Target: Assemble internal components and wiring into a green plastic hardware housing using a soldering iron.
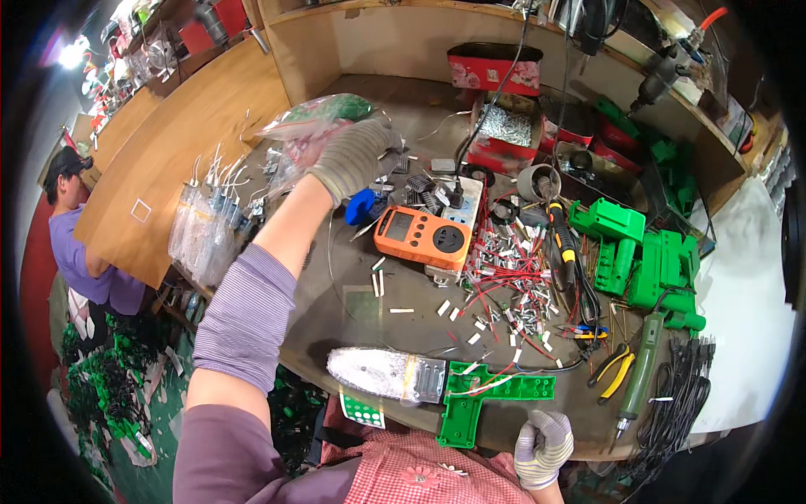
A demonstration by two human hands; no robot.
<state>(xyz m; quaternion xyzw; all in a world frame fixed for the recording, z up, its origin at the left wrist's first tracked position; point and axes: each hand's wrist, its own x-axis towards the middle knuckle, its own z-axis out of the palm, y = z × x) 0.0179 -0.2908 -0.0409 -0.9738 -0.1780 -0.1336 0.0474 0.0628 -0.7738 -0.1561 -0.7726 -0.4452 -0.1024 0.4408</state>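
Observation:
My left hand (357,160), in a grey striped glove, reaches to the back of the bench, beside a clear plastic bag (315,126) and a pile of small dark parts (420,195). Its fingertips point away and are hidden. Near the front edge, my right hand (543,445) rests gloved, its fingers curled in with nothing visible in them. Just left of it lies a green plastic housing half (466,403), shaped like a tool handle, with thin wires across it. A clear-and-white oval lamp-like piece (378,374) adjoins the housing.
An orange meter (424,238) sits mid-bench by a white power strip (463,202). Red-wired small parts (520,286) are heaped beside it. Green housings (663,269), yellow-handled pliers (617,370), a green screwdriver (642,370) and black cables (680,403) lie right. A person (88,227) is at far left.

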